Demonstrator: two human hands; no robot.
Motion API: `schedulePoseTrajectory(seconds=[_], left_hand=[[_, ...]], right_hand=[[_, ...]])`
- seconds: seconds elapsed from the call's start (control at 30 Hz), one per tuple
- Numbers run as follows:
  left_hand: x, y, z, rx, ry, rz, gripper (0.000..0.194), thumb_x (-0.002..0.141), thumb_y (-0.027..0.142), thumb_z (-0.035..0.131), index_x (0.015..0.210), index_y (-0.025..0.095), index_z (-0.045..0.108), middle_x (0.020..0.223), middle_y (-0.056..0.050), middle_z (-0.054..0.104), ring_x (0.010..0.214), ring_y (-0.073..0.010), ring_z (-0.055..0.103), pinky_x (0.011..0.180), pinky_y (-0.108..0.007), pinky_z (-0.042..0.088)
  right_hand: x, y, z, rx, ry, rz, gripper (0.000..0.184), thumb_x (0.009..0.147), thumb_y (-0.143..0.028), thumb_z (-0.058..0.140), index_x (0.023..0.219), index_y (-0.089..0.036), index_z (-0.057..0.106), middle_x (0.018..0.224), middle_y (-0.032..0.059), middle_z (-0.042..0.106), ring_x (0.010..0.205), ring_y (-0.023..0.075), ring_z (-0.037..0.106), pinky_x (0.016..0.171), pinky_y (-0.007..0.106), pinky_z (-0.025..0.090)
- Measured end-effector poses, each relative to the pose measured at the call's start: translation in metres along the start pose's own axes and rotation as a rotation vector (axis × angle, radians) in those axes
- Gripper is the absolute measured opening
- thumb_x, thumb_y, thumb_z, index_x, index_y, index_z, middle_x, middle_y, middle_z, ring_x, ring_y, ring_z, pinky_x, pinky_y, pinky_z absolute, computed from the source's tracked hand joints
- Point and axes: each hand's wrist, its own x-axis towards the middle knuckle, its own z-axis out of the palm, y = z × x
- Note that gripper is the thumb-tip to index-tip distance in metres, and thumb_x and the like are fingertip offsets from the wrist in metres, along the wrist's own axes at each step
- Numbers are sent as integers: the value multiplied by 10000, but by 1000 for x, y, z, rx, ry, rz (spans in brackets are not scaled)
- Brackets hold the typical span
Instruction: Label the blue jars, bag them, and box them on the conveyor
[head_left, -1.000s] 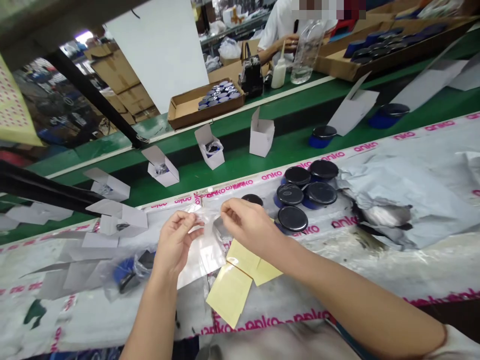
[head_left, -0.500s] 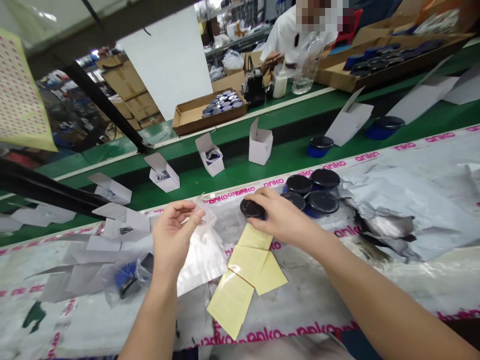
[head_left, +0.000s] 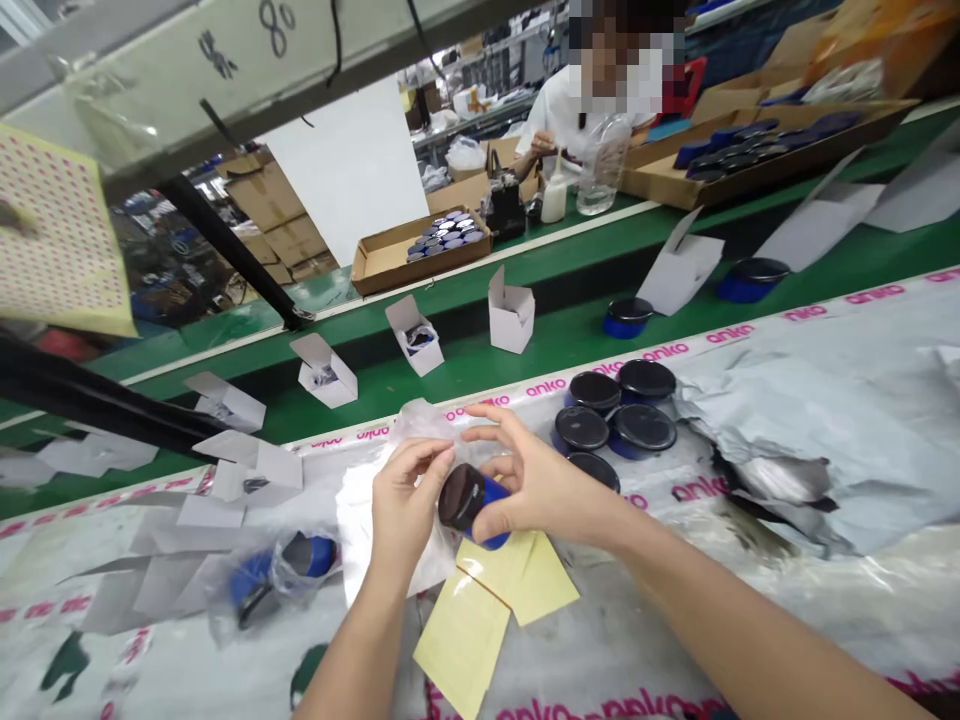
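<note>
My right hand grips a round blue jar-like item with a black top, tilted toward my left hand. My left hand has thumb and fingertips pinched on a clear plastic bag, close beside the item. Under the left hand lies a pile of whitish plastic bags. Yellow paper slips spread on the table below the held item. To the right stand several similar black-topped blue items. Left of my forearm, a bagged blue item lies on its side.
Open white boxes stand along the green conveyor belt. A torn grey plastic bag lies at right. Across the belt sits a person in white, beside cardboard trays. A dark post slants at left.
My right hand has brought the blue item left, from beside the group to my left hand, and turned it on its side. My left hand has shifted right. The camera view has tilted.
</note>
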Motion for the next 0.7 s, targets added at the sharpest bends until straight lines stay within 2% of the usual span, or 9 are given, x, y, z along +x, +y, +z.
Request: schedulePoseTrajectory(seconds=[0.1,0.2,0.33,0.47,0.53,0.6,0.7], left_hand=[[-1,-2,-4,-39,-100,-8,84,854,284,752,882,240,819,906,-44,741,864,-191,686,780,-287,546],[-4,-1,-9,-11,-147,14,85,859,280,748,870,245,825,875,-47,732,855,-197,678,783,-298,543],[-12,1,-13,5,-168,43,101,889,286,724,865,240,810,865,-48,720,844,-189,674,756,-282,540],[-24,2,-11,13,-97,74,39,880,256,744,867,226,764,864,-39,720,836,-183,679,741,-271,547],[-27,2,-9,38,-87,143,33,889,216,734,863,230,749,889,-34,733,872,-183,690,789,-277,553],[-28,3,-6,79,-146,221,90,915,180,694,882,238,755,927,-37,752,911,-185,703,830,-288,553],[-27,-3,-2,93,-200,233,130,936,178,659,912,245,768,955,-42,772,935,-191,715,856,-304,560]], right_hand=[[3,5,-1,-25,-10,22,1152,510,-190,962,1493,-310,375,1206,73,659,942,191,690,827,351,574],[4,7,-2,-90,21,38,1013,546,-215,953,1439,-265,477,975,14,699,922,210,691,864,382,558],[6,11,-3,-222,156,-2,768,555,-307,965,1255,-232,658,982,26,681,894,218,664,859,404,550],[5,14,2,-365,260,-117,642,583,-350,963,1158,-228,705,1049,51,667,1024,267,658,913,430,535],[4,13,7,-467,256,-137,579,603,-311,953,1121,-231,706,1065,54,657,1056,280,658,933,440,525],[3,11,10,-543,234,-114,533,632,-267,929,1110,-232,695,1095,60,656,1060,282,661,948,450,517],[2,12,11,-563,216,-66,574,633,-241,916,1153,-225,672,1178,78,665,1121,293,644,984,451,501]])
